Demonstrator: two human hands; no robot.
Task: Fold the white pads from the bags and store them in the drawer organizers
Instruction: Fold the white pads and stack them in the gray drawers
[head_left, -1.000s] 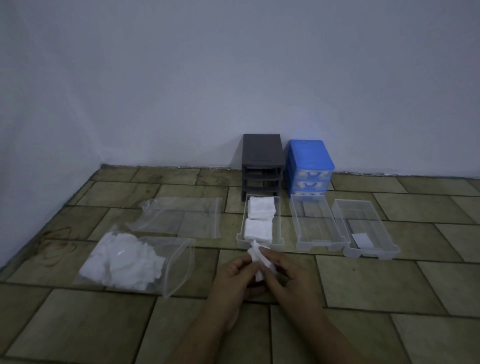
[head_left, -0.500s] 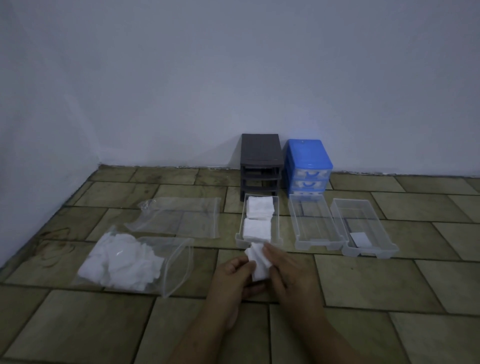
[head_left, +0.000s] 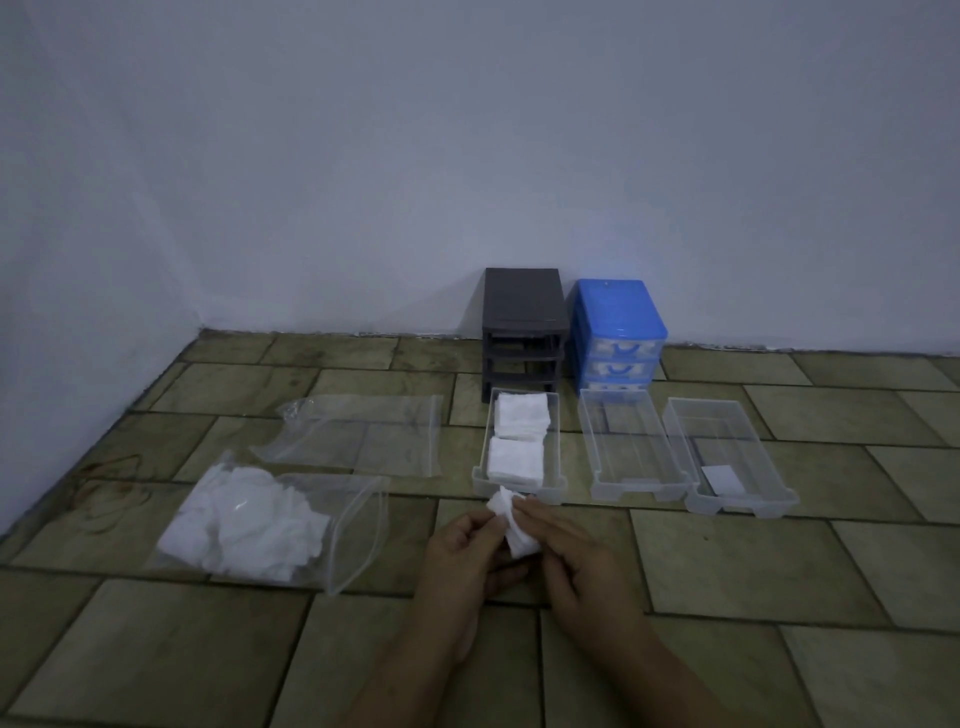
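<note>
A small crumpled white pad (head_left: 514, 525) is held over the tiled floor between both hands. My left hand (head_left: 465, 558) pinches its left side and my right hand (head_left: 569, 556) pinches its right side. Just beyond them lies a clear drawer (head_left: 555, 441) with two folded pads (head_left: 519, 439) inside. To the left a clear bag (head_left: 363, 530) holds a heap of loose white pads (head_left: 244, 525). An empty clear bag (head_left: 358, 434) lies flat behind it.
Two more clear drawers lie to the right: one empty (head_left: 631, 447), the other (head_left: 730, 452) with a small white slip inside. A dark grey organizer frame (head_left: 523, 322) and a blue drawer organizer (head_left: 615, 332) stand against the wall.
The hands have kept working the pad between the fingers; it is now more bunched and sits slightly lower. Nothing else has moved.
</note>
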